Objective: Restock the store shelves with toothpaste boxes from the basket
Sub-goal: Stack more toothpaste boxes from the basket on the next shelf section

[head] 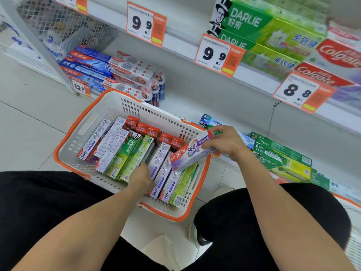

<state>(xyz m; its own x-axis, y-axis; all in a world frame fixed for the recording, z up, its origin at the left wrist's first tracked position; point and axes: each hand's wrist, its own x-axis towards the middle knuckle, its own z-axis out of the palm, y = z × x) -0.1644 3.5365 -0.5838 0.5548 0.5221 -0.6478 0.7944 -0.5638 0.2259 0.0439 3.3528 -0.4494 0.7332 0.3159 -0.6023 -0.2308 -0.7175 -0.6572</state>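
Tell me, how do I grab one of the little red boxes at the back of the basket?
Pinch a small red box by its top end, coming straight down from above. The red boxes seem to stand upright in a tight row against the far wall of the basket, so probably only their tops are free; their long sides are hemmed in by neighbours.

Pale tiled floor (29, 118) under me carries the white slotted plastic basket with orange rim and handles (93, 122), sitting just in front of my knees. White metal store shelving (181, 55) runs along the right. Bottom shelf, left: blue Colgate boxes (86, 65) stacked flat, white-and-red Colgate boxes (129, 69) just beside them, small upright pump bottles (156, 89) next to those. Bottom shelf, right: green Darlie boxes (283, 159). Upper shelf: stacked green Darlie boxes (259, 30), red-and-white Colgate boxes (336, 57) beside. Orange-and-white price tags (145, 22) hang on the shelf edges.
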